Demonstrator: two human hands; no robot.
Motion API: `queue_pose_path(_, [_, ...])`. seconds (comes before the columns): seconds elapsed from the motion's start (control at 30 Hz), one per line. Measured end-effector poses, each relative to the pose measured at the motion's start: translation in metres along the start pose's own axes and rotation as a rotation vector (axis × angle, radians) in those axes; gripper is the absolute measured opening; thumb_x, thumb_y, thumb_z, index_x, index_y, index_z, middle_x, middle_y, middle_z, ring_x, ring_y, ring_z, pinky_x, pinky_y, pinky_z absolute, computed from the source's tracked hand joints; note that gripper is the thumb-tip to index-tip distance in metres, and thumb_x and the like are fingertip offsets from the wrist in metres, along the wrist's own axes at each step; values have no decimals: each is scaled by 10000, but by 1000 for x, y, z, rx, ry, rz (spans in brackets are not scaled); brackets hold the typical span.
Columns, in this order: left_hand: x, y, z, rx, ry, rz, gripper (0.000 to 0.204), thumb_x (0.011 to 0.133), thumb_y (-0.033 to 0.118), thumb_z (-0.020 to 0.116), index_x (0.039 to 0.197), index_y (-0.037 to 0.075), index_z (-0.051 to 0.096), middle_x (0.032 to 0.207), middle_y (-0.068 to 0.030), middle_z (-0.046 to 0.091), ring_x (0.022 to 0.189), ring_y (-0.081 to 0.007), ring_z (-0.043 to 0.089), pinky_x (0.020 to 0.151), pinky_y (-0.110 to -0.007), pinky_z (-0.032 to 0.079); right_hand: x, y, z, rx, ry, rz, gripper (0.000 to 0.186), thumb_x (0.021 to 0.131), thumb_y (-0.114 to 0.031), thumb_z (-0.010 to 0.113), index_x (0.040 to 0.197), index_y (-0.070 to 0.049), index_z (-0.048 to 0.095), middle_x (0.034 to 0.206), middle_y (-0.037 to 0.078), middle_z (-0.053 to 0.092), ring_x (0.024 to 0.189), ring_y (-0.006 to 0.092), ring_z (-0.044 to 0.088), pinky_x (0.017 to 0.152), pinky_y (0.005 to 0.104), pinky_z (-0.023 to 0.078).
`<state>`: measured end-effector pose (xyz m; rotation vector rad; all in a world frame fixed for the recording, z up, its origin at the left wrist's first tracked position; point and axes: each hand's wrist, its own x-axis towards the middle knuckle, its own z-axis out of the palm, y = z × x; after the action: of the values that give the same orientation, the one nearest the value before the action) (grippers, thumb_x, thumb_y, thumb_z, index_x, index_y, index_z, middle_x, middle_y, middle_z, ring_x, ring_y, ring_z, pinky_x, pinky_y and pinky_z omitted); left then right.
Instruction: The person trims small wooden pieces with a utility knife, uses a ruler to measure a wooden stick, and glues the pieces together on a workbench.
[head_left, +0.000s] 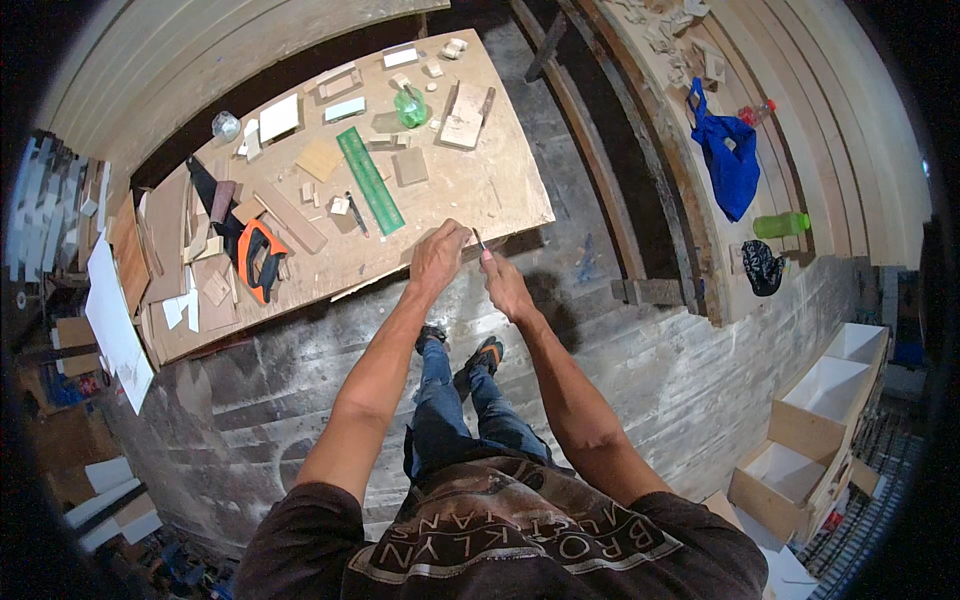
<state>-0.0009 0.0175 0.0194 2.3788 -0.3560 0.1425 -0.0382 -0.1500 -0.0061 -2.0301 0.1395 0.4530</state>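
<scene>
My left hand (438, 255) is closed at the near edge of the wooden worktable (515, 190), pinching a small pale piece that its fingers mostly cover. Beside it, my right hand (508, 290) grips a slim knife (480, 243) with a dark blade, the tip angled toward the left fingertips. Left of my hands on the tabletop lie a green ruler (370, 180) and a pencil (357, 215). An orange-handled handsaw (262, 262) rests farther left among wood offcuts (290, 217).
A green bottle piece (410, 107) and several wood blocks (466, 115) sit at the table's far side. On the right bench are a blue bag (728, 160), a green bottle (782, 224) and a black cloth bundle (762, 268). Wooden boxes (825, 385) stand at lower right.
</scene>
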Motion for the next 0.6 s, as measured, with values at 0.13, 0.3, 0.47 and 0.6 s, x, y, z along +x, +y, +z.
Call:
queue_pose_path(0.13, [-2,1,2,62,13,2,122,861,66,585,945,71,673,929,-92,624,828,-324,661,725,-429,533,1,-2,2,-4,-3,12,602,1016,-501,341,1011,42,601,870,201,632,797,317,590,745,420,464])
queue_pose_path(0.3, [-3,4,4,128,-7,-12,105,851,72,603,929,66,672,919,-91,619,815,-325,663,714,-433,540,-3,-2,-2,-36,-14,50,615,1012,-516,358,1001,44,611,786,167,630,703,252,594,673,390,474])
queue_pose_path(0.47, [-4,3,3,118,5,-3,90,830,60,617,899,63,675,913,-90,622,816,-320,663,718,-430,539,-6,-7,1,-12,-2,50,616,1015,-509,346,1021,46,613,803,188,635,746,293,612,712,402,475])
queue_pose_path(0.6, [-2,8,2,125,1,-9,98,816,53,619,894,63,678,909,-88,624,833,-313,663,732,-421,540,-3,-5,0,-51,0,18,617,1020,-498,332,1067,54,602,910,232,662,839,338,637,781,416,476])
